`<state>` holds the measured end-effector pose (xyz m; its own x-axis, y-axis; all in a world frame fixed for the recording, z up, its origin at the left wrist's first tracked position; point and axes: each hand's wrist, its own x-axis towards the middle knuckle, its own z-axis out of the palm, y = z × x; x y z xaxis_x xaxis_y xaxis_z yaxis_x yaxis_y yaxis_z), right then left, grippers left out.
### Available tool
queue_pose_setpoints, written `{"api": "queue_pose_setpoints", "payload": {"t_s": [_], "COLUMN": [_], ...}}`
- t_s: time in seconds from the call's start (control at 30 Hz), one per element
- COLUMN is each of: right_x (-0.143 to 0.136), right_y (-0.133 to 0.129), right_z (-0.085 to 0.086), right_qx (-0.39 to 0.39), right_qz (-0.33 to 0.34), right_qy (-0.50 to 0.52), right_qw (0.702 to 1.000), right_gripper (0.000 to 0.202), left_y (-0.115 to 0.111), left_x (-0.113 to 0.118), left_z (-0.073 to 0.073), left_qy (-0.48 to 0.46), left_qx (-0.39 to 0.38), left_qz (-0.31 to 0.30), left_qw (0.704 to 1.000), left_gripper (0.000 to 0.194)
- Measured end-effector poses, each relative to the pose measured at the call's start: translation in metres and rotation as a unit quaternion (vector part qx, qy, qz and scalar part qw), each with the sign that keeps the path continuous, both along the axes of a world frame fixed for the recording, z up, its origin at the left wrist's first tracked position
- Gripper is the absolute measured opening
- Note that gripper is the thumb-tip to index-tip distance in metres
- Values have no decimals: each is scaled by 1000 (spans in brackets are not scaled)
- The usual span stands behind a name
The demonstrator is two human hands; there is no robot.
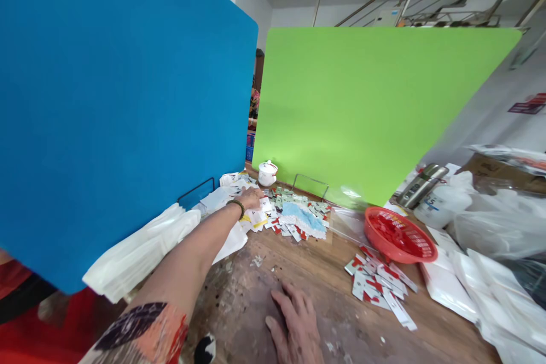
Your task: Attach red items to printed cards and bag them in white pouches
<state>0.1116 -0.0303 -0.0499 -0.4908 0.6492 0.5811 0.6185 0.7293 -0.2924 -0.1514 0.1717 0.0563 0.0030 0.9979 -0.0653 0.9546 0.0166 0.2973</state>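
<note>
At the far left a large blue panel point(128, 96) stands upright, and along its foot lies a stack of long white bags point(143, 247). The person's left arm, in a patterned sleeve point(147, 330), stretches forward over the desk point(345, 333), a beaded bracelet point(242, 208) at the wrist. The left hand point(252, 198) is on a loose heap of white printed papers point(215, 200); its fingers point down into the heap, and whether they pinch a sheet I cannot tell. Just beyond that hand is a white lidded cup point(268, 174) with a painted pattern. To the right of the papers, close by, is a spread of flat metal pieces with red parts point(294, 232), with a blue and white cloth point(305, 217) lying on top. Nearer the person, the right hand point(297, 324) rests palm down, apparently holding nothing, with thumb and fingers loosely parted. A bright green panel point(362, 108) rises behind the spread. Further right, a smaller pile of similar metal pieces point(379, 284) lies in front of a red plastic basket point(430, 252) containing red pieces point(392, 233). Past the basket are a tilted steel flask point(422, 185), a white plastic jug point(439, 206), flat white packets point(452, 293) and, at the far right, crumpled clear plastic bags point(486, 227).
</note>
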Motion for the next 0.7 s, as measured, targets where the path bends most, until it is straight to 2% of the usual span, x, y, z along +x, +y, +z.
{"api": "queue_pose_setpoints", "payload": {"t_s": [0.17,0.4,0.57,0.7], "right_x": [-1,3,3,2], "right_y": [-2,1,3,3], "right_z": [2,-3,-5,-4], "right_qx": [-18,-20,2,9], "right_qz": [-12,4,6,11], "right_qy": [5,-9,4,8], "right_qw": [1000,1000,1000,1000], "right_gripper": [30,32,32,32], "left_y": [-4,-10,-24,-46], "left_x": [-15,-30,-48,-51], "left_z": [3,16,24,15], "left_qy": [-96,-193,-166,-77], "left_qx": [43,127,104,56], "left_qz": [5,45,76,78], "left_qw": [994,972,978,992], "left_gripper": [14,31,26,15]}}
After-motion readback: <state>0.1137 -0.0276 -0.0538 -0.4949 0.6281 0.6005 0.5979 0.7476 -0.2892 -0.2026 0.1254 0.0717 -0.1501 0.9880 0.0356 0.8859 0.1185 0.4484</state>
